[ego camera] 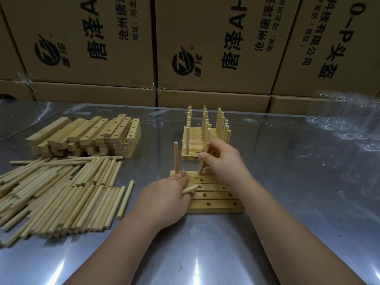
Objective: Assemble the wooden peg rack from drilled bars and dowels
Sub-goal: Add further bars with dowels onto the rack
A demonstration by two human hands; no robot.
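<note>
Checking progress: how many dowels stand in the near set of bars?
2. One dowel stands free at the far left corner of the bars; a second dowel, slightly tilted, is beside it, gripped by the right hand. The left hand holds a third dowel, not inserted.

Pale, matt wooden dowels point(61, 194) and drilled bars point(213, 195) lie on a glossy, reflective metal table point(287, 182) before matt cardboard boxes point(216, 48).

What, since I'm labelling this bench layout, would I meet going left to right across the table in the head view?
Pile of loose dowels → lone dowel → left hand holding a spare dowel → right hand gripping a standing dowel → clear plastic packaging.
</note>
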